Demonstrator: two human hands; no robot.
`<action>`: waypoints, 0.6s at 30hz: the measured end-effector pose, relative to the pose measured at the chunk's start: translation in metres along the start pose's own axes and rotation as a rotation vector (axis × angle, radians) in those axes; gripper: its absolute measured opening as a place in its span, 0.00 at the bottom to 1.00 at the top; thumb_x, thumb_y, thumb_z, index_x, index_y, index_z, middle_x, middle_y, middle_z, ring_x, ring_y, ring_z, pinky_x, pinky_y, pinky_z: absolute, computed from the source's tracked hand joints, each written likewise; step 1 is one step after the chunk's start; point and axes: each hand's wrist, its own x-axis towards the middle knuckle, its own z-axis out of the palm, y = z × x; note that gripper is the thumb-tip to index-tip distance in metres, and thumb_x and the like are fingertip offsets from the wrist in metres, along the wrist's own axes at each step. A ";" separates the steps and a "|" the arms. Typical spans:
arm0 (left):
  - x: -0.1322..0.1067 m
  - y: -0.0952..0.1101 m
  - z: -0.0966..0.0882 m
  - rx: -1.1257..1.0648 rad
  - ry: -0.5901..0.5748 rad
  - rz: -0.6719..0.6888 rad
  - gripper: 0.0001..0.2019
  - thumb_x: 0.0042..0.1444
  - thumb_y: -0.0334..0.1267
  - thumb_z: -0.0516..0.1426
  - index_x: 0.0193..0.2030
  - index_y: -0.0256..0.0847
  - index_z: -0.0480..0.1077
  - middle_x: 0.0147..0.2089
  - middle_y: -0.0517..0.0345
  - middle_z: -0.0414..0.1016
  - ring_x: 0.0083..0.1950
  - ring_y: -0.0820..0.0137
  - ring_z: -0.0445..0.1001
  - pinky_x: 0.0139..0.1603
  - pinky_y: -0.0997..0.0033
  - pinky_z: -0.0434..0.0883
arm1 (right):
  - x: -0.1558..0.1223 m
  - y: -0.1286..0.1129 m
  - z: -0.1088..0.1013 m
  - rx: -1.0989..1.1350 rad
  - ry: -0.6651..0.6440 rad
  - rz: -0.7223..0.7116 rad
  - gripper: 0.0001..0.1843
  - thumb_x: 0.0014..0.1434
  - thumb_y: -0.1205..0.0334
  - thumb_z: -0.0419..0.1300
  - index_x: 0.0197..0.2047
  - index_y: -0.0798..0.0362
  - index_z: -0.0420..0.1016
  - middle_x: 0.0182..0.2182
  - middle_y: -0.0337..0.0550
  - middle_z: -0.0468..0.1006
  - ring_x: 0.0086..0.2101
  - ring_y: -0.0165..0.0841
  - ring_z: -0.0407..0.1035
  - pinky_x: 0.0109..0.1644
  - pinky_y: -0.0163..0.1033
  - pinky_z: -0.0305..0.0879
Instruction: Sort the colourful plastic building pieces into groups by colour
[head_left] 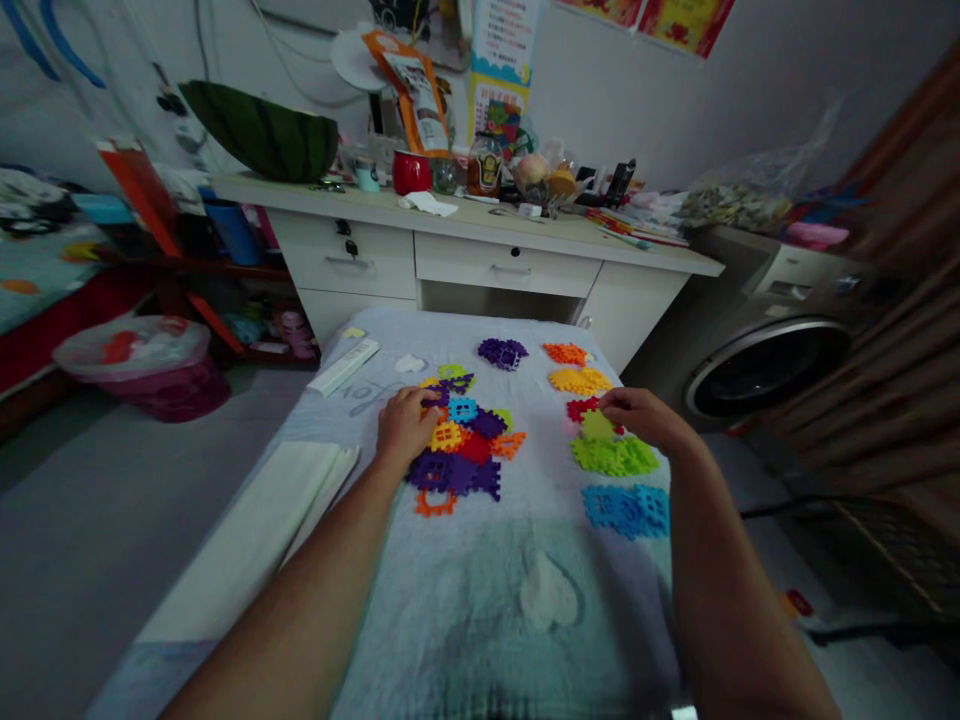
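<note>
A dim room with pale walls surrounds me. Beyond my hands runs a white drawer cabinet [645, 305] with a cut watermelon [262, 135] on its top, and farther out past my right side is a grey washing machine [742, 340]. In front of me a pale blue cloth covers the bench [480, 590].

My left hand [409, 425] rests at the near-left edge of a mixed heap [474, 447] of plastic lattice pieces, purple, orange, red, yellow and blue; its fingers curl over them, and I cannot tell whether they grip one. My right hand [637, 412] has its fingers drawn narrow, pinching a light green piece [598, 426] between the red pieces [579, 408] and the green pile [616, 456]. On the far side of that hand lie a yellow pile [580, 380] and an orange pile [565, 353]; on its near side, a blue pile [627, 511]. A purple pile [502, 352] sits beyond and between my hands, and a white strip [343, 367] lies beyond and left of my left hand.
</note>
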 end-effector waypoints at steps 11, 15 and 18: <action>0.003 -0.010 0.008 0.002 0.025 0.050 0.12 0.56 0.39 0.54 0.45 0.45 0.74 0.49 0.54 0.74 0.52 0.61 0.72 0.53 0.63 0.68 | -0.034 0.039 -0.015 0.124 0.044 0.156 0.11 0.47 0.56 0.61 0.31 0.54 0.75 0.19 0.35 0.69 0.21 0.27 0.62 0.26 0.33 0.57; 0.004 -0.010 0.008 0.000 0.017 0.035 0.12 0.56 0.39 0.54 0.45 0.45 0.74 0.48 0.54 0.74 0.51 0.62 0.73 0.51 0.64 0.68 | -0.033 0.040 -0.013 -0.042 0.092 0.165 0.07 0.47 0.63 0.59 0.29 0.55 0.76 0.21 0.37 0.73 0.24 0.29 0.65 0.30 0.34 0.60; 0.004 -0.010 0.007 -0.001 0.009 0.026 0.12 0.55 0.39 0.54 0.45 0.45 0.74 0.48 0.54 0.74 0.50 0.63 0.73 0.51 0.64 0.68 | -0.034 0.041 -0.010 -0.185 0.184 0.121 0.06 0.47 0.66 0.58 0.30 0.55 0.76 0.26 0.40 0.76 0.28 0.31 0.68 0.34 0.35 0.62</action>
